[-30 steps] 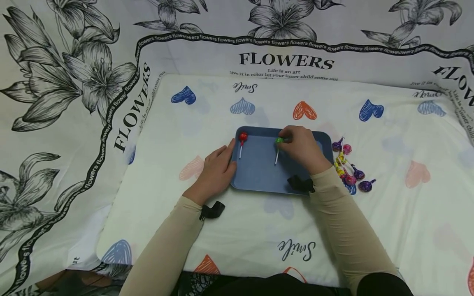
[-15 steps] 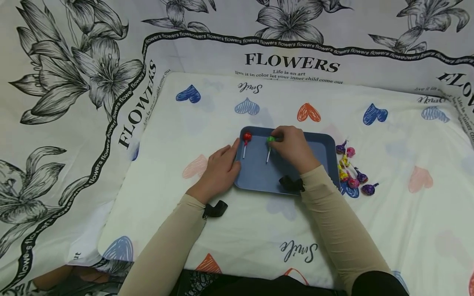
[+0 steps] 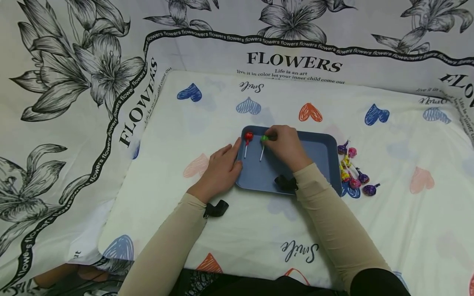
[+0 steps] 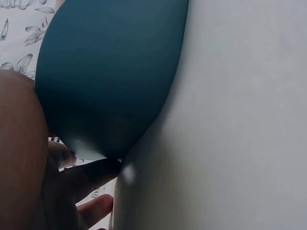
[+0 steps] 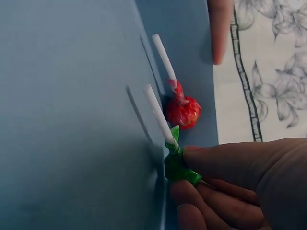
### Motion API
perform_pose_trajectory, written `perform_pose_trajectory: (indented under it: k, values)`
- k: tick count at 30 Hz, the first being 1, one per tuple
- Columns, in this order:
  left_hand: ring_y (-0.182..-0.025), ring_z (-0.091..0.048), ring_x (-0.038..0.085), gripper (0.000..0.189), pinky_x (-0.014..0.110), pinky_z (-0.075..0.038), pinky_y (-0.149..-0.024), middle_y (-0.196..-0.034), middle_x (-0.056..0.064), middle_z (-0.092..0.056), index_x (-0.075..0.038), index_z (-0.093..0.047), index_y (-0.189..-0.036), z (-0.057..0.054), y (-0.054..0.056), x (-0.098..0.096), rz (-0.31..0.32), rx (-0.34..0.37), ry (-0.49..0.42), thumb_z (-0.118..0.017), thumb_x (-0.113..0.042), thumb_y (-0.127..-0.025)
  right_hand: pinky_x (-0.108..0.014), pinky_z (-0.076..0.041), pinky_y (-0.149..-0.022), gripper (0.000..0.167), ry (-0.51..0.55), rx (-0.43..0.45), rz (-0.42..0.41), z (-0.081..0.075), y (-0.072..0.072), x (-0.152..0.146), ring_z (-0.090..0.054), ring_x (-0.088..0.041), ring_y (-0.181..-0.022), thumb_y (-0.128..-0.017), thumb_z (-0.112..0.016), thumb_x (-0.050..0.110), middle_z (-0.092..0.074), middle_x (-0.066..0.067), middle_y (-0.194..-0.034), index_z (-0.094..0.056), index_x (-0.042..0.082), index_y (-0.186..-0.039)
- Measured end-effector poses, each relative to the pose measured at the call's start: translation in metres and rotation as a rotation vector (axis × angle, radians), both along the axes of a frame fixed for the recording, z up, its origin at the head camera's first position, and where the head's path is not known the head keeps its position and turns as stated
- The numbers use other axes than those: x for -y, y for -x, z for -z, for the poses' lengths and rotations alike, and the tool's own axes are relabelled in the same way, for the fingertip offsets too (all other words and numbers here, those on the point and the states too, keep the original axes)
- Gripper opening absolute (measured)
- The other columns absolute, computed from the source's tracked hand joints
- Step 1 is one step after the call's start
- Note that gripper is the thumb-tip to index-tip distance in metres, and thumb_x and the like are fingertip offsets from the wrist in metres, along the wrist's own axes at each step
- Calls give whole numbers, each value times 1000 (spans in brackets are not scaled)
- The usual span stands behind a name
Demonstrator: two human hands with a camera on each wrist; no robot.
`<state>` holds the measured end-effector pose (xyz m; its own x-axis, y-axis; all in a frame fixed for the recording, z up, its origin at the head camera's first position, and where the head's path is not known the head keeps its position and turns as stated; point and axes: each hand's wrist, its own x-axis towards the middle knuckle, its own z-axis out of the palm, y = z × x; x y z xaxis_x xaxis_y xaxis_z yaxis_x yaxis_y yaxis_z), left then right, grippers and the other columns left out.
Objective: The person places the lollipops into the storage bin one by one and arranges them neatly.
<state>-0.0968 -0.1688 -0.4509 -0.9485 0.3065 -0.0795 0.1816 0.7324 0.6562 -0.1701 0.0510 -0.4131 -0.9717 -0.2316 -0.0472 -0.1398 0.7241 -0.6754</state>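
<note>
A green-wrapped lollipop (image 5: 180,167) with a white stick is pinched by its head between the thumb and fingers of my right hand (image 3: 288,146), low over the blue tray (image 3: 266,176). Beside it, a red lollipop (image 3: 248,136) lies in the tray near the left wall, its stick pointing toward me. The two sticks run nearly parallel in the right wrist view. My left hand (image 3: 221,169) rests against the tray's left edge, fingers extended. In the left wrist view its fingers (image 4: 93,177) touch the tray's outer side.
Several lollipops in purple, pink and yellow wrappers, among them a purple lollipop (image 3: 370,189), lie in a loose pile right of the tray. A white cloth (image 3: 222,230) with printed hearts covers the table, over a flower-printed cloth (image 3: 200,53).
My right hand has moved left across the tray with the green lollipop, bringing it closer to the red one. My left hand stays at the tray's left edge.
</note>
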Motion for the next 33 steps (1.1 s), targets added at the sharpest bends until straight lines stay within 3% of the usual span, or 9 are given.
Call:
perform_pose_trajectory:
  k: [22, 33]
  values:
    - [-159, -23, 29, 68, 53, -13, -127, -169, 4, -36, -19, -15, -171, -7, 2, -3, -1, -2, 20, -40, -29, -108, -46, -58, -92, 26, 13, -25, -9, 4, 4, 12, -72, -30, -104, -95, -78, 11, -75, -18, -115, -73, -1, -118]
    - [-159, -25, 29, 67, 54, -14, -127, -169, 5, -36, -20, -15, -171, -4, -1, -3, -9, 5, 13, -38, -30, -109, -46, -57, -93, 29, 22, 2, -17, 4, 1, 11, -72, -31, -107, -94, -79, 11, -75, -18, -116, -72, -1, -119]
